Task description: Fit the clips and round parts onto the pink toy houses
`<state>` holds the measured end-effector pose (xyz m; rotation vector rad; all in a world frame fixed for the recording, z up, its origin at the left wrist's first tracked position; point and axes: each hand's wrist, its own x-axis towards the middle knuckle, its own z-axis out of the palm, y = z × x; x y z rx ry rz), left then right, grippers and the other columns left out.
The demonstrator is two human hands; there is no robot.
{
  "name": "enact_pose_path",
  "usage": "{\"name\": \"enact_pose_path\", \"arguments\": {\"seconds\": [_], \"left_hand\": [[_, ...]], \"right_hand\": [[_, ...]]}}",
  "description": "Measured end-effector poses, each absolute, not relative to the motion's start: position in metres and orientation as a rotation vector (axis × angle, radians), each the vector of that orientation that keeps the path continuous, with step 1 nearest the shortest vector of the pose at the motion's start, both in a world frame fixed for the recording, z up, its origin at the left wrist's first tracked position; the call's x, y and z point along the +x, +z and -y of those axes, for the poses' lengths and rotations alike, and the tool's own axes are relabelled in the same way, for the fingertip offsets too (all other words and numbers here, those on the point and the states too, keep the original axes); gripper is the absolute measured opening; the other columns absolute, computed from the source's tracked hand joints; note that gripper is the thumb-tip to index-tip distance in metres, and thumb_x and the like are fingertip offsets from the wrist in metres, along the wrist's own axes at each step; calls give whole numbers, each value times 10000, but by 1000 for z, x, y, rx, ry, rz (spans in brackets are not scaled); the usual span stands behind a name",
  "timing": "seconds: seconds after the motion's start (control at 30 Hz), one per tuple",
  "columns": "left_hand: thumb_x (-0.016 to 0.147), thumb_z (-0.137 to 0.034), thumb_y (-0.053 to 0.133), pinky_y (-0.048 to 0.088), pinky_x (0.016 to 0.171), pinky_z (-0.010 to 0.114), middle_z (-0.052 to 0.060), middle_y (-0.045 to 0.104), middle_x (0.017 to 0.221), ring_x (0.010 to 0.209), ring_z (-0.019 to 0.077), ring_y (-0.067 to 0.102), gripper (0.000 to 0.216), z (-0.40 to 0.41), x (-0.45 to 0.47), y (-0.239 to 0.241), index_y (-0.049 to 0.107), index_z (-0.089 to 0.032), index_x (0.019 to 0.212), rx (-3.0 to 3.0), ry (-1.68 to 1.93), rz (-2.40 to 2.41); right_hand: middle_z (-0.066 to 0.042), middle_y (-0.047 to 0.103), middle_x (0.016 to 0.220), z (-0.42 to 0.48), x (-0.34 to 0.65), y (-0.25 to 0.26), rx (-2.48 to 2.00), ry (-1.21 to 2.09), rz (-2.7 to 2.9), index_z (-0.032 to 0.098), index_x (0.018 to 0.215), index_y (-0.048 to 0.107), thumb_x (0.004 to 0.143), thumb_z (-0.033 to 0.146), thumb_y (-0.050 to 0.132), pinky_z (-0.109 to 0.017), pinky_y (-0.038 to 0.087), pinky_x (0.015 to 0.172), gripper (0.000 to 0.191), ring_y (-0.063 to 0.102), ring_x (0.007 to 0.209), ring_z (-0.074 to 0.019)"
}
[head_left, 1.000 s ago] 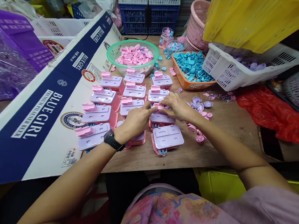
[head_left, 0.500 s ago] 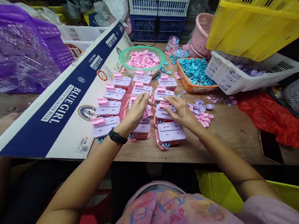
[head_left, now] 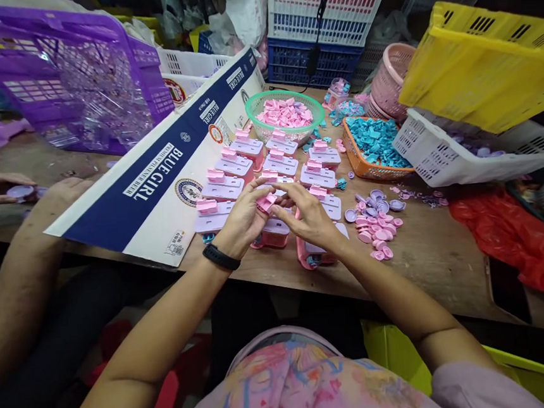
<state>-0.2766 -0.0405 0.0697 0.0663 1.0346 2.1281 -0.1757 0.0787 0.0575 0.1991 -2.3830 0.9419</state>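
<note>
I pinch a small pink piece (head_left: 267,202) between my left hand (head_left: 242,221) and right hand (head_left: 307,217), fingertips meeting above the toy cases (head_left: 274,232).

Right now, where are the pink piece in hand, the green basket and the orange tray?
pink piece (head_left: 267,202): head view, its top face.
green basket (head_left: 255,118): head view, left wall.
orange tray (head_left: 383,173): head view, front wall.

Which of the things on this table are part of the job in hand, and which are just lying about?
In use: pink piece pinched in left hand, right hand at it; toy units in rows; bowl of pink pieces.
Lying about: red bag; yellow crate; purple crate; cardboard box.
</note>
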Motion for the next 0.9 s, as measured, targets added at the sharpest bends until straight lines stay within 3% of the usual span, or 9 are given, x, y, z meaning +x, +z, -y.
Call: {"name": "enact_pose_path", "arguments": {"seconds": [0.17, 0.3, 0.37, 0.43, 0.5, 0.67, 0.8, 0.9], "left_hand": [[824, -2, 521, 530, 589, 214, 16, 650, 741, 590, 106, 620, 157, 45, -283, 63, 601, -131, 864, -2, 2028, -902], [937, -99, 452, 553, 572, 246, 45, 668, 743, 573, 123, 633, 208, 49, -282, 64, 654, -108, 892, 94, 1907, -863], [968, -151, 456, 599, 642, 298, 55, 676, 751, 634, 162, 692, 232, 53, -281, 67, 673, -105, 903, 174, 1852, -880], [942, -131, 494, 619, 708, 330, 56, 681, 754, 683, 192, 730, 194, 57, -280, 70, 673, -108, 871, 239, 1820, -908], [884, -46, 504, 611, 706, 299, 36, 656, 712, 632, 160, 708, 172, 61, -281, 71, 649, -112, 817, 226, 1840, -919], [823, 40, 447, 437, 467, 171, -19, 536, 602, 395, 29, 407, 221, 64, -285, 69, 558, -125, 725, 38, 1898, -910], [878, -60, 482, 394, 426, 183, -58, 451, 563, 362, 33, 335, 152, 68, -284, 69, 545, -147, 769, 131, 1828, -974], [929, -202, 521, 412, 434, 221, -43, 530, 622, 376, 66, 393, 48, 78, -283, 68, 557, -176, 911, 292, 1835, -1266]], "right_hand": [[-105, 653, 1359, -86, -186, 58, 437, 963, 2427, 242, 1284, 668, 1032, 265, 514, -444, 483, 1111, 297, 603, 1288, -230], [-88, 736, 1156, -87, -190, 65, 295, 971, 2423, 225, 1032, 722, 993, 322, 596, -437, 518, 1017, 165, 663, 1122, -244], [-78, 742, 1049, -88, -191, 70, 190, 998, 2403, 215, 964, 710, 1009, 359, 571, -409, 535, 944, 206, 674, 1016, -232], [-64, 734, 975, -89, -193, 73, 114, 1049, 2383, 206, 966, 702, 1024, 409, 544, -373, 547, 880, 264, 673, 927, -210], [-59, 734, 979, -90, -196, 72, 124, 1127, 2386, 202, 1000, 709, 1028, 460, 534, -362, 551, 891, 313, 676, 925, -200], [-83, 696, 1240, -91, -206, 60, 237, 1519, 2387, 225, 1307, 657, 996, 532, 578, -384, 568, 973, 445, 662, 1131, -216], [-79, 715, 1150, -88, -210, 59, 195, 1602, 2349, 199, 1294, 652, 943, 502, 679, -360, 583, 937, 464, 686, 1055, -203], [-80, 724, 1140, -89, -212, 64, 178, 1375, 2383, 198, 1198, 691, 979, 452, 639, -369, 576, 931, 339, 687, 1017, -203]]}}
